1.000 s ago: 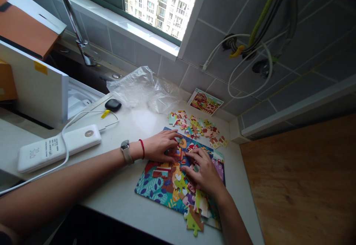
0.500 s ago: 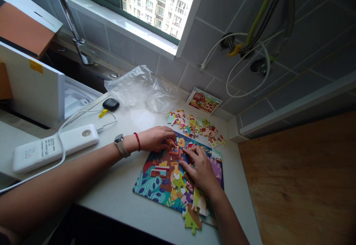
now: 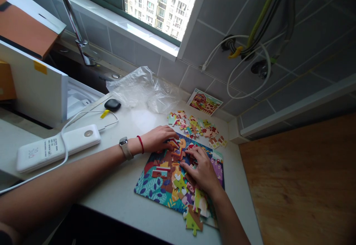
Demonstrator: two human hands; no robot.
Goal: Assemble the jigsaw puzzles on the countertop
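Note:
A colourful puzzle board (image 3: pixel 152 191) lies on the white counter, with loose pieces piled over its middle and lower right. At its upper left edge, my left hand (image 3: pixel 160 139) has its fingertips closed on a small puzzle piece (image 3: pixel 174 143). Just to the right, my right hand (image 3: pixel 200 167) rests over the board, thumb and fingers apart, beside a red and orange piece (image 3: pixel 178 154). A green and brown piece (image 3: pixel 193 221) overhangs the board's lower edge. More loose pieces (image 3: pixel 194 124) are spread behind the board.
A picture card (image 3: pixel 205 102) leans by the tiled wall. Clear plastic wrap (image 3: pixel 144 89) lies near the sink. To the left are a white power bank (image 3: pixel 58 148) with a cable, a black oval object (image 3: pixel 112 105), and a white box (image 3: pixel 33 85). A faucet (image 3: pixel 83 48) stands behind.
My left hand has shifted slightly, and the piece at its fingertips shows more. The right hand stays nearly in place. The whole view has moved a little.

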